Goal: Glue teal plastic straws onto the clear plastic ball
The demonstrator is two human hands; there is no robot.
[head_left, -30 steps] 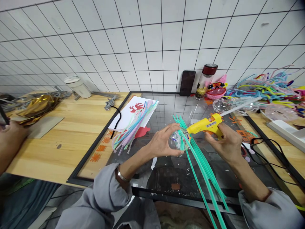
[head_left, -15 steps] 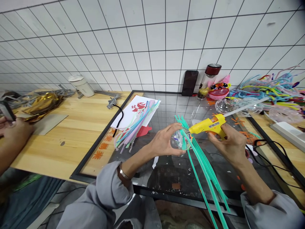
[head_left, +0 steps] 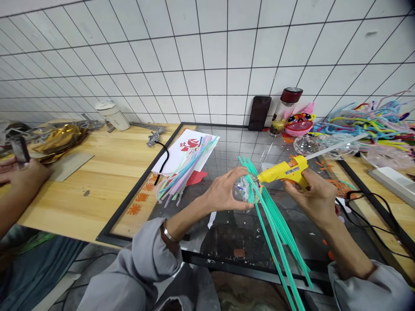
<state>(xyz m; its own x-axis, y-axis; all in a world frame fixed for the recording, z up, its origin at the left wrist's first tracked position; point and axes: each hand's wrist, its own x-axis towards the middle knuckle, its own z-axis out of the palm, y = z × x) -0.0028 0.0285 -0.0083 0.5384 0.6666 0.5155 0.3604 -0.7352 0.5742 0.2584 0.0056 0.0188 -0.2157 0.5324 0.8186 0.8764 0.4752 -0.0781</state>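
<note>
- The fingers point(head_left: 238, 172) of the left hand point(head_left: 222, 190) stand part-way apart in a curve, thumb below and the others above, gripping a clear ball point(head_left: 240, 190); those of the right hand point(head_left: 316, 190) wrap the handle of a yellow glue gun point(head_left: 277, 172), some hidden behind it.
- The wooden worktop point(head_left: 106, 177) carries a dark panel point(head_left: 201, 229) in a black frame, which lies beneath both hands, perhaps to keep glue off the wood.
- Long green stems point(head_left: 284, 229) cross the ball's right side, short ends towards the wall, long ends trailing over the panel's near edge, which probably keeps them clear of the right wrist.
- A white sheet point(head_left: 177, 149) lies left of the hands, under pastel stems point(head_left: 188, 168), seemingly parked out of the way.
- The gun slopes down leftward, apparently to aim at the stems.
- The ball sits between palm and stems, likely braced against the gun's push.
- The nozzle point(head_left: 255, 180) meets or nearly meets the stems; contact cannot be told.
</note>
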